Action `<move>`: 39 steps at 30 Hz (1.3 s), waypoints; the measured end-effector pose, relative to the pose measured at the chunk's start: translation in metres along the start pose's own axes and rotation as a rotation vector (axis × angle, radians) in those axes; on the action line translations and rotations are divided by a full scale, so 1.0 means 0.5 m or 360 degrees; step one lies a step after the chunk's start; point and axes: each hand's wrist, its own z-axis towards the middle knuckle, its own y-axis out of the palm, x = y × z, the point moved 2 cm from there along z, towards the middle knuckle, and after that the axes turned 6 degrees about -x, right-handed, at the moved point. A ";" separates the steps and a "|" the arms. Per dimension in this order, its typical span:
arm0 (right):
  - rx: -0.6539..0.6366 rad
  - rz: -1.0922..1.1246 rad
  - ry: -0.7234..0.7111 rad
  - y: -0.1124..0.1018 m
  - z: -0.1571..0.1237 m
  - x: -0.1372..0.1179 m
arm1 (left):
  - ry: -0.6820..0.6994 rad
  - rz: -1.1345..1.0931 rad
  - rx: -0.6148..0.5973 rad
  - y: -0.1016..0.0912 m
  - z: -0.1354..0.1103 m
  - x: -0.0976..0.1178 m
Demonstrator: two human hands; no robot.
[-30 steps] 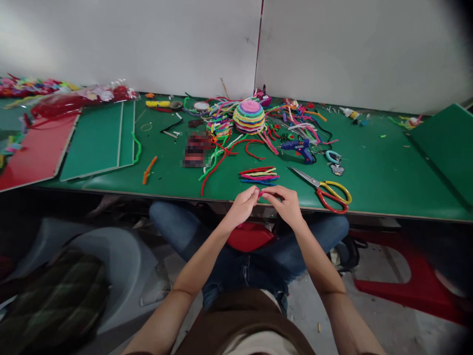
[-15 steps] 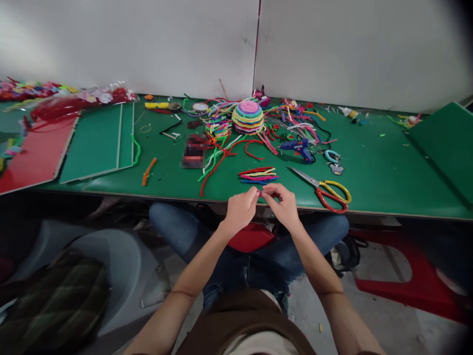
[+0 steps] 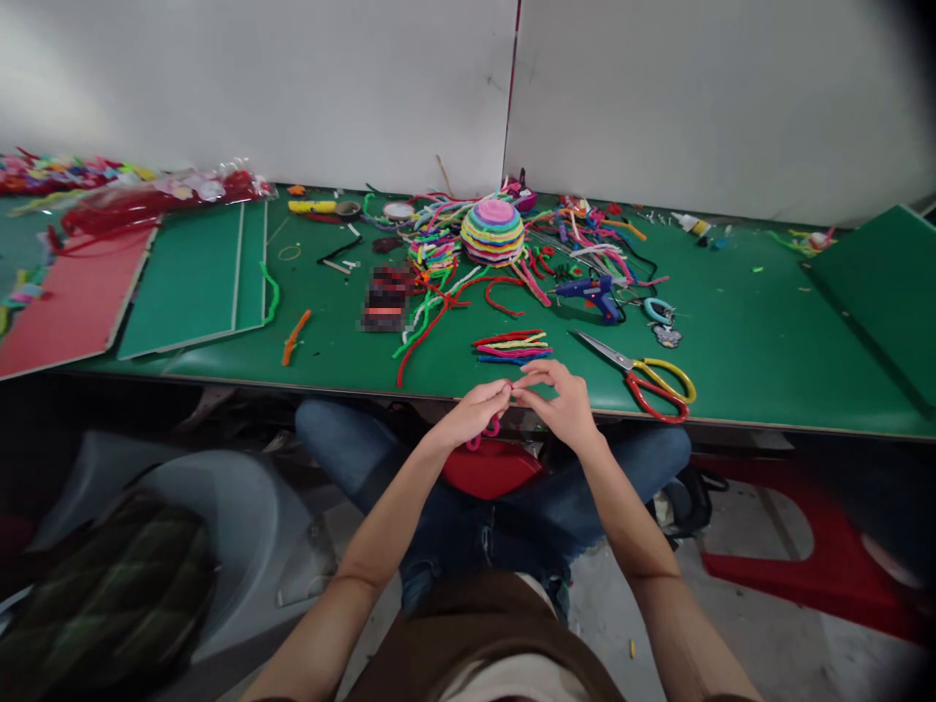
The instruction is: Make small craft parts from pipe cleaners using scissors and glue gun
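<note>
Over the table's front edge, my left hand (image 3: pixel 479 409) is closed on a bent pink pipe cleaner (image 3: pixel 484 432), whose loops hang below the palm. My right hand (image 3: pixel 560 398) meets it fingertip to fingertip, thumb and index finger pinched at the pipe cleaner's end; the other fingers are raised. Just beyond my hands lies a small bunch of cut pipe cleaners (image 3: pixel 512 347) in red, yellow, pink and blue. To the right rest scissors (image 3: pixel 635 370) with one yellow and one red handle, their blades pointing away to the left.
Farther back, a striped rainbow dome (image 3: pixel 492 234) sits among tangled pipe cleaners. A blue glue gun (image 3: pixel 596 295) lies right of it. Green boards (image 3: pixel 190 283) lie at left, another green board (image 3: pixel 884 302) at right. Under the table edge is a red stool (image 3: pixel 493 470).
My left hand has rolled over and flattened somewhat, so the pink loops beneath it now show. My right hand has shifted slightly, still pinching at the same spot.
</note>
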 end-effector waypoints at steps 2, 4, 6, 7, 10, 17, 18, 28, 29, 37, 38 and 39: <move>-0.0142 0.0118 0.0027 -0.004 0.006 0.001 | -0.0048 -0.0023 -0.0190 -0.003 -0.004 0.001; -0.0095 0.0101 0.0032 -0.005 0.009 0.001 | 0.0006 -0.0175 -0.0268 -0.003 -0.002 0.008; 0.0104 0.0028 0.0006 0.000 0.004 -0.002 | 0.0148 -0.0463 -0.0132 -0.004 0.005 0.020; 0.0188 0.0008 -0.0023 0.006 -0.001 -0.005 | 0.0235 -0.0613 -0.0011 -0.004 0.008 0.026; 0.0122 -0.0021 -0.0109 0.036 -0.024 -0.017 | 0.0482 -0.0923 0.0316 -0.006 0.015 0.043; -0.0113 -0.0182 -0.0025 0.097 -0.069 -0.032 | 0.0677 -0.1098 0.0595 -0.027 0.010 0.057; -0.0095 -0.0192 -0.0002 0.101 -0.073 -0.036 | 0.0676 -0.1100 0.0638 -0.030 0.009 0.057; 0.0071 -0.0156 0.0139 0.121 -0.086 -0.030 | 0.0692 -0.1360 0.0710 -0.028 -0.004 0.057; 0.0100 -0.0028 0.0147 0.124 -0.086 -0.022 | 0.0696 -0.1392 0.0715 -0.026 -0.003 0.056; 0.0410 0.0475 0.0235 0.148 -0.115 0.030 | 0.0618 -0.1273 0.0718 0.011 0.014 0.040; 0.0434 0.0434 0.0214 0.145 -0.118 0.033 | 0.0637 -0.1234 0.0680 0.014 0.014 0.039; 0.0438 0.0384 0.0190 0.141 -0.120 0.034 | 0.0662 -0.1203 0.0648 0.016 0.013 0.038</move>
